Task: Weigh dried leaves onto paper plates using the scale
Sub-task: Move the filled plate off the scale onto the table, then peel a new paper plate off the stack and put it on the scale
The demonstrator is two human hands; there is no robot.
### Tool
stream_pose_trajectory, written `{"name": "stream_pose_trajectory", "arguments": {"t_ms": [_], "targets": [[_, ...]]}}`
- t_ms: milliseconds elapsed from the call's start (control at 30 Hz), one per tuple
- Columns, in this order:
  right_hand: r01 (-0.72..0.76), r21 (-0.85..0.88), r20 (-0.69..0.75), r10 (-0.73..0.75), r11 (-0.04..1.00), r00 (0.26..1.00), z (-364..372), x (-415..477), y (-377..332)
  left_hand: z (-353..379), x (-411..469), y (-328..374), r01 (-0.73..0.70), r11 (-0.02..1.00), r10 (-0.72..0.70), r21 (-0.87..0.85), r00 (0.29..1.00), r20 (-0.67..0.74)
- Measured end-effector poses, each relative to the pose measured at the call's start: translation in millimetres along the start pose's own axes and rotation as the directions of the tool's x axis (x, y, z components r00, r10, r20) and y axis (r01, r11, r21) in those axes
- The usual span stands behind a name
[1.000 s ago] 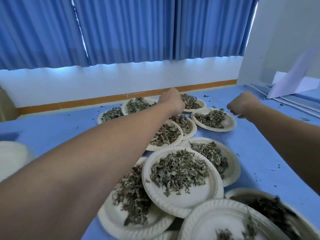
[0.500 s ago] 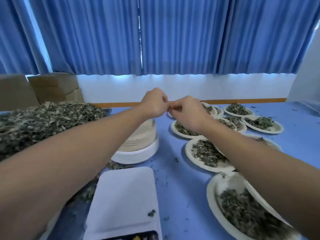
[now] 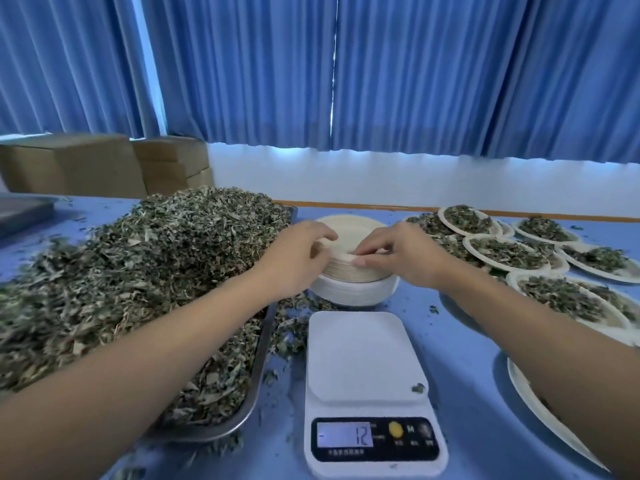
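A white digital scale (image 3: 367,355) sits in front of me, its pan bare except for one leaf scrap, its display reading 12. Behind it stands a stack of paper plates (image 3: 353,285). My left hand (image 3: 298,254) grips the stack's left edge with curled fingers. My right hand (image 3: 398,252) pinches the rim of the top plate from the right. A big heap of dried leaves (image 3: 138,271) fills a metal tray (image 3: 258,386) to the left.
Several paper plates with leaves (image 3: 505,252) cover the blue table (image 3: 464,375) on the right, some overlapping; another plate (image 3: 540,414) lies under my right forearm. Cardboard boxes (image 3: 86,166) stand at the back left. Loose leaf scraps lie around the scale.
My view has swung left from the filled plates to the scale and tray. Both hands came back from the far plates, met above the stack, and now hold the top plate.
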State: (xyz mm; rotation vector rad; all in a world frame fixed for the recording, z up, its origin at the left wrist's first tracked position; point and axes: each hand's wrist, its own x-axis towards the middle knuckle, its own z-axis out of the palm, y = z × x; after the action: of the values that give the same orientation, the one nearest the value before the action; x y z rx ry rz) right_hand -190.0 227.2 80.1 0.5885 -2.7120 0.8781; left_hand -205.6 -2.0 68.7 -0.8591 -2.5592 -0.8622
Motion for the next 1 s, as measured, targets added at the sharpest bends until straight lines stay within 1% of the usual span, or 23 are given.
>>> {"name": "stream_pose_trajectory", "arguments": {"t_ms": [33,100,133,167,200,233,267,300,400,467,533,600,733,1000], "targets": [[-0.016,0.025,0.019,0.016,1.0,1.0,-3,2,-1,2,-5,-2,0.008,1.0,-0.01,-0.023,0.998,-0.062],[-0.027,0.042,0.052,0.025,0.999,0.998,-8,8,-2,8,-10,-5,0.084,0.992,-0.1,-0.096,0.98,-0.175],[-0.029,0.046,0.066,0.025,0.999,0.997,-10,10,-2,9,-11,-6,0.15,0.977,-0.179,-0.153,0.964,-0.197],[-0.03,0.055,0.078,0.026,0.998,0.997,-11,12,-2,10,-11,-6,0.228,0.944,-0.274,-0.238,0.945,-0.181],[-0.032,0.072,0.082,0.026,0.997,0.996,-13,13,-2,10,-10,-6,0.305,0.885,-0.368,-0.352,0.921,-0.126],[-0.037,0.101,0.078,0.029,0.994,0.996,-14,13,-2,9,-9,-6,0.364,0.798,-0.438,-0.48,0.898,-0.047],[-0.042,0.13,0.072,0.033,0.991,0.997,-15,14,-2,9,-8,-5,0.407,0.693,-0.482,-0.595,0.876,0.037],[-0.041,0.145,0.066,0.032,0.989,0.997,-17,14,-1,8,-7,-5,0.437,0.594,-0.502,-0.675,0.858,0.113],[-0.02,0.13,0.083,0.01,0.991,0.996,-16,13,2,8,-6,0,0.502,0.364,-0.487,-0.785,0.821,0.299],[-0.02,0.125,0.098,0.008,0.992,0.995,-14,11,3,9,-5,3,0.521,0.25,-0.484,-0.816,0.797,0.361],[-0.018,0.137,0.091,0.005,0.99,0.996,-12,10,4,11,-6,4,0.521,0.171,-0.493,-0.836,0.78,0.385],[-0.007,0.154,0.081,-0.005,0.988,0.997,-10,10,5,13,-8,4,0.516,0.13,-0.501,-0.847,0.771,0.393],[0.0,0.154,0.084,-0.013,0.988,0.996,-9,9,5,15,-9,6,0.51,0.082,-0.517,-0.856,0.757,0.401],[0.011,0.143,0.082,-0.022,0.99,0.996,-8,8,5,19,-9,4,0.489,0.074,-0.521,-0.869,0.762,0.384]]}}
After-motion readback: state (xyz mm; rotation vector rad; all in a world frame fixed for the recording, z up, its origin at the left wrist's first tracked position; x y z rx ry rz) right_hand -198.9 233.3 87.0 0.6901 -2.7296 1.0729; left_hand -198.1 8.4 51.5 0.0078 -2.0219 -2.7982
